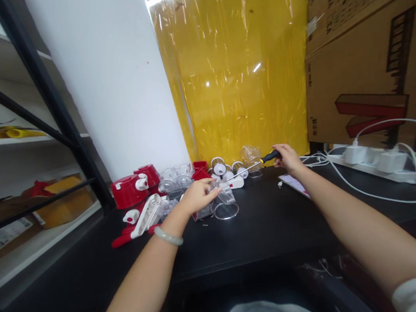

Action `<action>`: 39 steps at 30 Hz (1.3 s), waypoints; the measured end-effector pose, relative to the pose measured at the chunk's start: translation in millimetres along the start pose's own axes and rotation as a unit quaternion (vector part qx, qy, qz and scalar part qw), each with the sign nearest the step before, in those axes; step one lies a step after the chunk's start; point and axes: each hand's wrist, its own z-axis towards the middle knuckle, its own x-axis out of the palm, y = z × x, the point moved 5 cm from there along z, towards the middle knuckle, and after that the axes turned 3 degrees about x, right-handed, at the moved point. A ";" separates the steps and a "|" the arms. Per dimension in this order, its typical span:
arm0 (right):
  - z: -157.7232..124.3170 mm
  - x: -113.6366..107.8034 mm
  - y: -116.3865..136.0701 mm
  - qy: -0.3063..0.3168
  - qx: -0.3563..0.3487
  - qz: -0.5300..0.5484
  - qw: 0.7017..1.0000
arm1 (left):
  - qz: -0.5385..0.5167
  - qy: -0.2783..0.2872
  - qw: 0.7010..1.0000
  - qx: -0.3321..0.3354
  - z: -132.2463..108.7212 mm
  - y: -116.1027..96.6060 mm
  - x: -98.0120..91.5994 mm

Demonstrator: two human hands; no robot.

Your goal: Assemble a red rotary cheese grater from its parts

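My right hand [286, 158] is closed round the black-and-yellow handle of a screwdriver [270, 156]. Its long metal shaft slants down and left to the top of a clear plastic cup [225, 203]. Closed on that cup's upper end is my left hand [203, 195], thumb and fingers pinching near the screwdriver tip. The cup stands tilted, its wide round rim toward the table. What the tip touches is hidden by my fingers. Just behind lies a white part with a red mark [236, 182].
Red housings [129, 191], white-and-red handles [146, 218] and clear cups [175, 178] crowd the left. Several metal-and-white cylinders [218, 166] stand behind my hands. A flat tablet-like thing [294, 185] lies right, near a power strip [378, 166] with trailing cables. A carton [363, 67] rises behind.
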 end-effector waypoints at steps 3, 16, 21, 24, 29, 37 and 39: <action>0.8 0.6 1.1 0.002 -0.032 -0.025 0.999 | 0.003 -0.001 1.000 -0.001 0.1 0.6 0.4; -1.9 0.7 2.6 -0.017 0.007 0.015 1.000 | 0.012 -0.003 1.000 -0.003 -0.5 -2.0 -1.1; -3.7 1.9 4.7 -0.038 -0.024 -0.022 0.999 | 0.012 -0.003 1.000 -0.001 -0.3 -0.9 -0.7; -3.3 1.8 6.1 -0.033 -0.063 -0.045 0.996 | 0.008 -0.001 1.000 0.002 -0.2 -1.3 -0.6; -2.2 -0.5 3.3 -0.038 -0.038 -0.018 0.998 | 0.010 0.003 1.000 0.001 -0.1 -3.4 -1.1; -4.6 1.2 6.5 -0.049 -0.038 0.012 0.998 | 0.017 0.002 1.000 0.002 -0.6 -6.4 -2.7; -3.0 0.6 5.1 -0.049 -0.048 0.005 0.998 | 0.018 0.001 1.000 -0.001 -0.6 -5.9 -2.5</action>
